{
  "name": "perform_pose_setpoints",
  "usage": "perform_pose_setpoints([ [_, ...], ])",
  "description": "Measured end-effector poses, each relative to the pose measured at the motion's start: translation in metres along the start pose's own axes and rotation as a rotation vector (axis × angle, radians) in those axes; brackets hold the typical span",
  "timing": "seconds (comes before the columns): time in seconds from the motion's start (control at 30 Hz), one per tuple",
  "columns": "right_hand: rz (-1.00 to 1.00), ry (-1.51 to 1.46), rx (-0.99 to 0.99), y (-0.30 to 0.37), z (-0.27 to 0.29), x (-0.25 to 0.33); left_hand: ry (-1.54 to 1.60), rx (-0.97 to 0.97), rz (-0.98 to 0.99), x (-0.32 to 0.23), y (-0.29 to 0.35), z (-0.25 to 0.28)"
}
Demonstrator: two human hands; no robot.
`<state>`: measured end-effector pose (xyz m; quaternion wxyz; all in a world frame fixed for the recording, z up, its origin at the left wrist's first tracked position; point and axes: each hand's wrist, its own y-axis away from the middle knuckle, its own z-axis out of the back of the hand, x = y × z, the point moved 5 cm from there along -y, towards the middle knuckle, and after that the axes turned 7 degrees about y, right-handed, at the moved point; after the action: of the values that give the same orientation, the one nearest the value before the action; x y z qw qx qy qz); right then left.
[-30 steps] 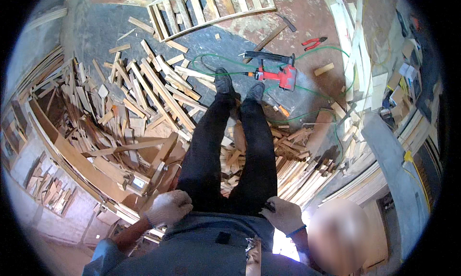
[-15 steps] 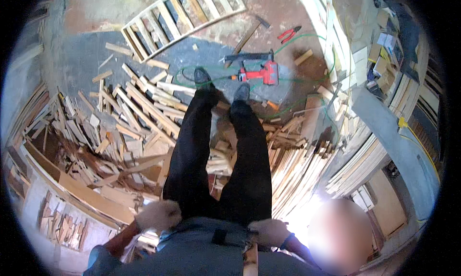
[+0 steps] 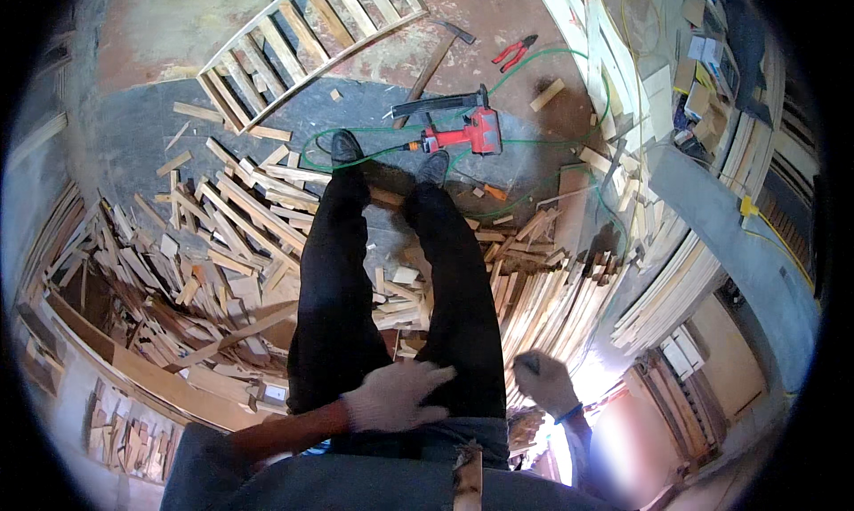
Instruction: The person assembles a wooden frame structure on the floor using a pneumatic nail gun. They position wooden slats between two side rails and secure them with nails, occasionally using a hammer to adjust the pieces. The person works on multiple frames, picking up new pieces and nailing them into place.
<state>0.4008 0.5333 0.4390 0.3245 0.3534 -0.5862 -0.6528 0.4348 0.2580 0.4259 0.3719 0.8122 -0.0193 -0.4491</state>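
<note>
My left hand [image 3: 398, 395], in a pale glove, lies across my lap with its fingers stretched apart and nothing in them. My right hand [image 3: 544, 385], gloved too, is held beside my right thigh with its fingers curled closed. A dark patch shows at those fingers; whether it is an object or the glove I cannot make out. A strip of wood [image 3: 467, 482] stands against my waist, touched by neither hand. Past my shoes, a red and black nail gun [image 3: 463, 136] lies on the floor, with a hammer [image 3: 434, 71] and red-handled pliers [image 3: 514, 54] beyond it.
A ladder-like wooden frame [image 3: 311, 53] lies at the far left. Wood offcuts [image 3: 240, 209] heap up on my left, and long strips [image 3: 560, 306] are stacked on my right. A green hose [image 3: 569, 142] loops across the floor around my feet. A screwdriver [image 3: 495, 192] lies near my right shoe.
My left hand has moved from my left hip across to the middle of my lap, its fingers spreading. My right hand has left my waist and moved outward to the right.
</note>
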Motion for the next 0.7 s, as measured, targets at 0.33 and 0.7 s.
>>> perform_pose_setpoints([
  [0.33,0.172,-0.615,-0.148,-0.081,0.037,0.093,0.633,0.567,0.039,0.06,0.014,-0.067],
  [0.7,0.539,-0.409,-0.031,-0.359,0.039,0.273,0.414,-0.341,0.005,0.132,-0.124,0.266],
])
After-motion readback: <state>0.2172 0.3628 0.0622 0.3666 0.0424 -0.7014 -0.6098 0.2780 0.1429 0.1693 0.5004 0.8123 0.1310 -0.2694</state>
